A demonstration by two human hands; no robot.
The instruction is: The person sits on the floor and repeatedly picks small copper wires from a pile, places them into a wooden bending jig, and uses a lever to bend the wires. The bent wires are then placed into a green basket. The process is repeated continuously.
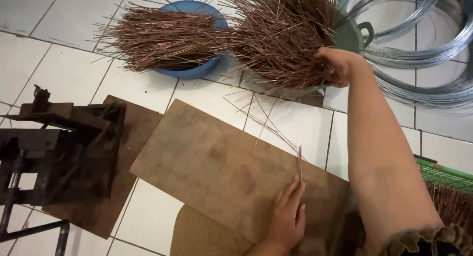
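Nearby, left hand (pixel 288 219): pinching a few thin sticks (pixel 300 163) upright on the brown board (pixel 221 172), levelling their ends.
Right hand (pixel 340 65): reaching far, fingers closing into the stick pile (pixel 283 37) over the green basin (pixel 352 34).
Blue basin (pixel 197 39): holding more sticks.

Two hands are being seen: the left hand (pixel 287 217) and the right hand (pixel 339 65). Two heaps of thin brown sticks (pixel 162 37) (pixel 283 34) are being counted, each lying in a basin, one blue basin (pixel 197 71) and one green basin (pixel 351 35) (the sticks themselves too many to count). Two brown boards (pixel 221 170) (pixel 120 177), one dark metal machine (pixel 59 147) and one green crate (pixel 443 175) are being shown.
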